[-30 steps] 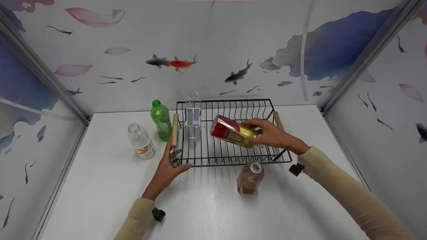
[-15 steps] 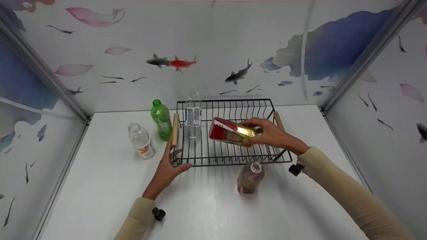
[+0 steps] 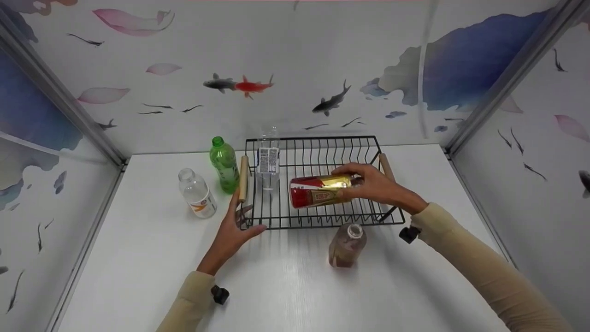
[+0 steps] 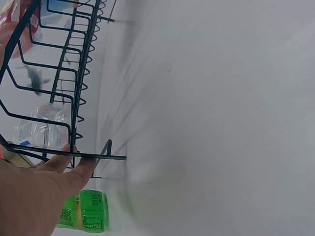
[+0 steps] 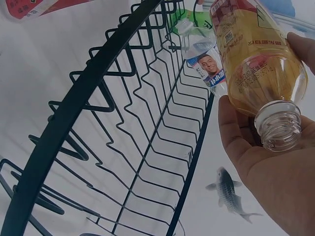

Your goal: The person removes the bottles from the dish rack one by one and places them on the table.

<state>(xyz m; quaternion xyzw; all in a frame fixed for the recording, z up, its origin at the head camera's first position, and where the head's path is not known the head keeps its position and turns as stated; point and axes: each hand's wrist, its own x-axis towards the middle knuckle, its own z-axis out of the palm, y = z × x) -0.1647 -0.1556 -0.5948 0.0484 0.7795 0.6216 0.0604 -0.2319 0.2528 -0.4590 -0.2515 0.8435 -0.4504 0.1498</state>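
Observation:
My right hand (image 3: 380,186) grips a red-and-gold plastic bottle (image 3: 318,191) near its neck. The bottle lies sideways over the black wire rack (image 3: 322,137), base to the left. Its open, capless mouth (image 5: 280,125) faces back past my palm in the right wrist view. At the rack's front left corner, my left hand (image 3: 233,235) holds the frame, thumb along the front rail and a finger by the wooden handle (image 3: 243,177). In the left wrist view, its fingers (image 4: 81,172) reach behind the wire. A clear labelled bottle (image 3: 268,159) lies in the rack's left end.
Left of the rack stand a green bottle (image 3: 225,166) and a clear bottle with an orange-marked label (image 3: 198,193). An uncapped brownish bottle (image 3: 346,246) stands before the front rail. The patterned back wall (image 3: 295,106) rises close behind the rack, with side walls at both ends.
The red-and-gold bottle has turned from slanted to nearly parallel with the front rail, its base end swinging toward me. My left hand stays at the corner.

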